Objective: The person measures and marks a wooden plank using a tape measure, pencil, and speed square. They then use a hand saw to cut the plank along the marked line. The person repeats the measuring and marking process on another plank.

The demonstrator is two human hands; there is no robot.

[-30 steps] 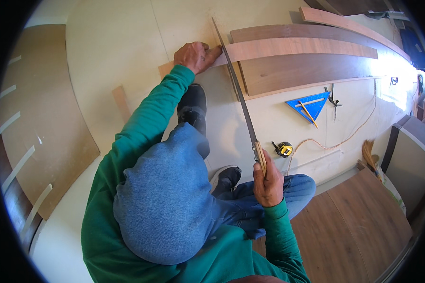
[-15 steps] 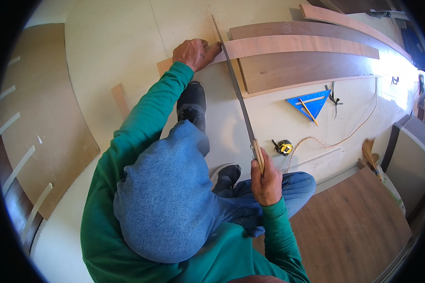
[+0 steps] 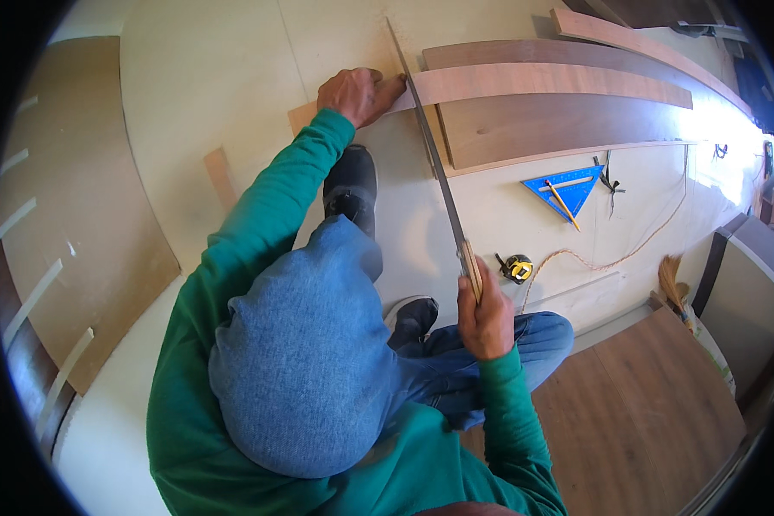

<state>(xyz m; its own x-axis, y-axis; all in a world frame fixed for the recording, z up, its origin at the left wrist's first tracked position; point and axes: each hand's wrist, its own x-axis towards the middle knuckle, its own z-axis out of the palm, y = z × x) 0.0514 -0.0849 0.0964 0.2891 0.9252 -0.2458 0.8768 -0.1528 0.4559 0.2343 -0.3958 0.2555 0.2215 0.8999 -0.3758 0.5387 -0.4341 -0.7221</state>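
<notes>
My right hand (image 3: pixel 488 314) is closed around the wooden handle of a handsaw (image 3: pixel 443 185). The blade runs up and slightly left, its edge across a long, narrow wooden strip (image 3: pixel 542 79). Left of the blade, my left hand (image 3: pixel 359 95) grips the strip, with fingertips close beside the saw. The strip's short end (image 3: pixel 301 117) sticks out past my left hand. Its long part rests over wider brown boards (image 3: pixel 559 129) on the right. Where the teeth meet the wood is too fine to make out. A little sawdust lies near the blade's far tip.
Right of the saw lie a blue triangular square (image 3: pixel 568 185) with a pencil (image 3: pixel 562 205) on it, a tape measure (image 3: pixel 516 268) and a cord (image 3: pixel 602 260). Another plank (image 3: pixel 645 52) is at the far right. A small wood offcut (image 3: pixel 220 177) lies left. A broom (image 3: pixel 672 277) stands near the right edge.
The saw and my right hand have shifted slightly upward, away from me. My left hand stays in place on the wooden strip.
</notes>
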